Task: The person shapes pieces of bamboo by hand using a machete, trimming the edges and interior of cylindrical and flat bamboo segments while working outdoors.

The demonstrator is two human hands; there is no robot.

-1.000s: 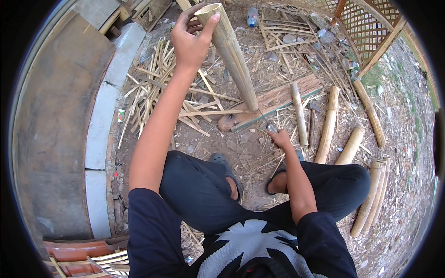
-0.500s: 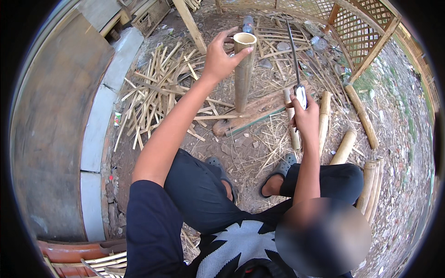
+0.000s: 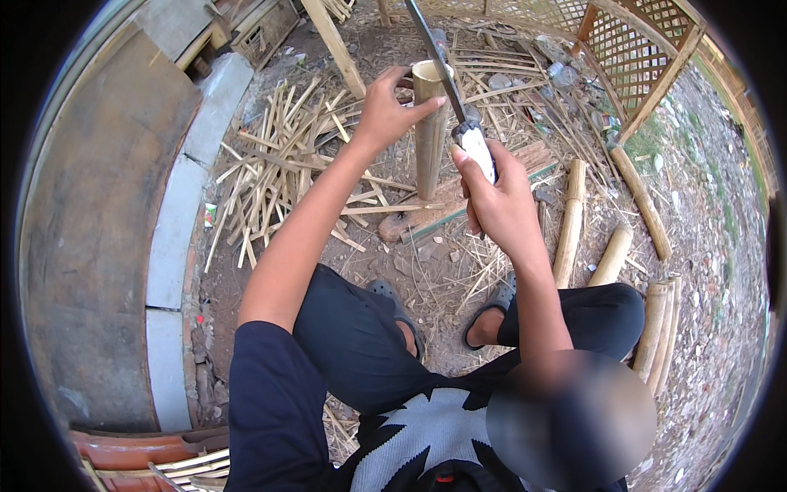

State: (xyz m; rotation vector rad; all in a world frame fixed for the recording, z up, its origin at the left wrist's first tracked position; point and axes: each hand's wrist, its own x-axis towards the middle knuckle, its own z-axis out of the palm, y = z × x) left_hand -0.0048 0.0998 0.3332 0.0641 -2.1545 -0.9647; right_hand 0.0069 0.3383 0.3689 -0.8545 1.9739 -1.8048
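A hollow bamboo section (image 3: 429,152) stands upright on a worn wooden plank (image 3: 402,228) on the ground. My left hand (image 3: 384,113) is around the bamboo just below its rim, thumb on the near side; the other fingers are partly hidden behind it. In my right hand (image 3: 504,197) is a long machete (image 3: 475,154) with a white and black handle, held closed in the fist. Its dark blade points up and away, passing across the right side of the bamboo's open top; whether it touches the rim I cannot tell.
Split bamboo strips (image 3: 275,156) lie heaped to the left. Uncut bamboo pieces (image 3: 570,221) and another pole (image 3: 639,205) rest at the right. A wooden post (image 3: 334,47) stands behind, and a lattice panel (image 3: 648,70) at the far right. My clogs (image 3: 492,310) flank the plank's near side.
My right hand has brought the machete leftward, and its blade has swung from beside the bamboo to over its top. My left hand has slid slightly down, still on the bamboo.
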